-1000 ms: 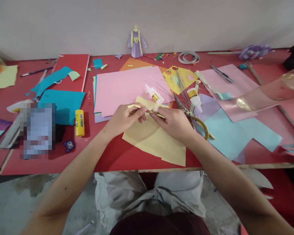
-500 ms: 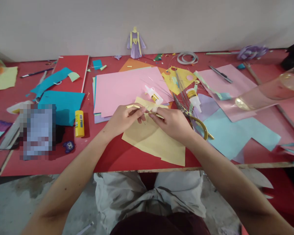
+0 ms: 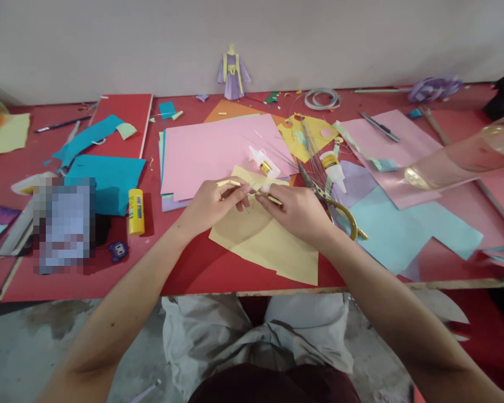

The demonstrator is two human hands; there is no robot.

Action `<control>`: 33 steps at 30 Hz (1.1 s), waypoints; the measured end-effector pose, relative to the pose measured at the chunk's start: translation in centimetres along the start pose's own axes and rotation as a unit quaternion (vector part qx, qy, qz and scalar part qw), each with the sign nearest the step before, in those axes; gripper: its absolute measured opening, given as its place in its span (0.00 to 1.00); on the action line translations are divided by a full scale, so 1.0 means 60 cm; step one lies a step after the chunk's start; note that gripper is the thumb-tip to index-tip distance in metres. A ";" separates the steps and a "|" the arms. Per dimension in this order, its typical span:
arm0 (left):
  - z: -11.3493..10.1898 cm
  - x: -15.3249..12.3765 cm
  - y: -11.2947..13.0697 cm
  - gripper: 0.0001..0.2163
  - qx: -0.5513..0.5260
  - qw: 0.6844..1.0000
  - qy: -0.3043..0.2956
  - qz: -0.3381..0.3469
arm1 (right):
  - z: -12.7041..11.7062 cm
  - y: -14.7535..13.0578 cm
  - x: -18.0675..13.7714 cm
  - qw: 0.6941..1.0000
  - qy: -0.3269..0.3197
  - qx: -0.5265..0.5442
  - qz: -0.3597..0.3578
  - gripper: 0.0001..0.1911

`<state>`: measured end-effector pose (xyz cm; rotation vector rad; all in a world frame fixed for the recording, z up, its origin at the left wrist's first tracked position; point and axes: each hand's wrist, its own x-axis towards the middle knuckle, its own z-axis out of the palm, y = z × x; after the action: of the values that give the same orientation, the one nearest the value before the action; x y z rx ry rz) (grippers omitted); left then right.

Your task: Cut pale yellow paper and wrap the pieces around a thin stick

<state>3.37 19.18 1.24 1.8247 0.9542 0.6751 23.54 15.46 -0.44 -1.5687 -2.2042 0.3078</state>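
Note:
Over a pale yellow paper sheet [image 3: 273, 246], my two hands are close together with their fingertips nearly meeting. My left hand [image 3: 220, 204] is closed, and a narrow yellow paper piece [image 3: 228, 183] sticks out above its fingers. Pinched in my right hand [image 3: 296, 210] is a second thin yellow paper piece [image 3: 273, 198]. A fine wire-like end shows below the left fingers, but the fingers hide most of the join. Just beyond my hands, a small glue bottle [image 3: 265, 165] lies on a stack of pink paper [image 3: 210, 151].
Scissors [image 3: 340, 210] and another glue bottle [image 3: 331, 168] lie right of my hands. A yellow glue stick [image 3: 136, 212] stands at left, near a blurred-out object [image 3: 67, 226]. A paper doll figure [image 3: 233, 75] leans on the wall. A clear bottle [image 3: 457, 154] reaches in from the right.

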 end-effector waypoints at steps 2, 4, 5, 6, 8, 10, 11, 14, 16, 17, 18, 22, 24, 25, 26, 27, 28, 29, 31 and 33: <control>0.000 0.000 -0.001 0.19 0.008 1.000 0.002 0.002 | 0.000 0.000 0.000 1.000 -0.003 -0.003 0.000 0.14; 0.001 0.000 -0.001 0.19 0.016 1.000 0.002 0.005 | 0.001 0.000 0.000 1.000 -0.006 -0.006 -0.002 0.14; 0.001 0.000 -0.001 0.18 0.018 1.000 0.001 0.006 | 0.001 0.000 0.000 1.000 -0.007 -0.007 -0.002 0.14; 0.001 0.000 -0.001 0.18 0.020 1.000 0.000 0.007 | 0.001 0.001 0.000 1.000 -0.007 -0.007 -0.003 0.14; 0.001 0.000 0.001 0.18 0.022 1.000 -0.001 0.009 | 0.001 0.001 0.000 1.000 -0.008 -0.009 -0.005 0.14; 0.001 -0.001 0.003 0.18 0.022 1.000 -0.002 0.010 | 0.001 0.001 0.000 1.000 -0.010 -0.011 -0.007 0.14; 0.001 -0.001 0.004 0.18 0.022 1.000 -0.002 0.011 | 0.002 0.001 0.000 1.000 -0.011 -0.012 -0.008 0.14; 0.002 -0.001 0.005 0.17 0.026 1.000 -0.001 0.013 | 0.002 0.000 0.000 1.000 -0.018 -0.015 -0.006 0.13; 0.003 0.000 0.003 0.16 0.034 0.999 -0.002 0.019 | 0.002 0.000 0.001 0.999 -0.026 -0.020 -0.006 0.13; 0.003 0.000 0.002 0.16 0.039 0.999 -0.003 0.022 | 0.001 -0.001 0.001 0.999 -0.030 -0.023 -0.008 0.13; 0.003 0.000 0.002 0.16 0.044 0.999 -0.003 0.025 | 0.001 -0.001 0.001 0.999 -0.035 -0.025 -0.011 0.14; 0.003 0.000 -0.001 0.16 0.063 0.998 -0.004 0.030 | -0.001 -0.003 0.002 0.998 -0.043 -0.032 -0.021 0.13; 0.003 0.000 -0.001 0.16 0.068 0.997 -0.004 0.032 | -0.001 -0.003 0.002 0.998 -0.043 -0.034 -0.022 0.13; 0.003 0.000 -0.001 0.16 0.070 0.997 -0.004 0.031 | -0.001 -0.003 0.002 0.998 -0.044 -0.035 -0.023 0.13; 0.003 0.000 -0.001 0.16 0.072 0.997 -0.004 0.031 | -0.001 -0.002 0.002 0.998 -0.044 -0.035 -0.024 0.13; 0.003 0.000 -0.001 0.16 0.074 0.997 -0.005 0.030 | 0.000 -0.002 0.001 0.998 -0.045 -0.035 -0.025 0.13; 0.003 0.000 -0.001 0.16 0.075 0.997 -0.006 0.029 | 0.000 -0.002 0.001 0.998 -0.045 -0.036 -0.026 0.13; 0.003 0.000 -0.001 0.16 0.077 0.997 -0.007 0.030 | 0.001 -0.001 0.001 0.998 -0.044 -0.037 -0.028 0.13; 0.003 0.001 -0.001 0.16 0.080 0.996 -0.007 0.032 | 0.001 -0.001 0.001 0.998 -0.045 -0.041 -0.028 0.13; 0.003 0.001 -0.002 0.16 0.080 0.996 -0.008 0.035 | 0.001 -0.001 0.001 0.998 -0.047 -0.044 -0.027 0.13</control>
<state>3.48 19.16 1.10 2.0097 0.9590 0.6409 23.48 15.50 -0.45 -1.5657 -2.3577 0.2753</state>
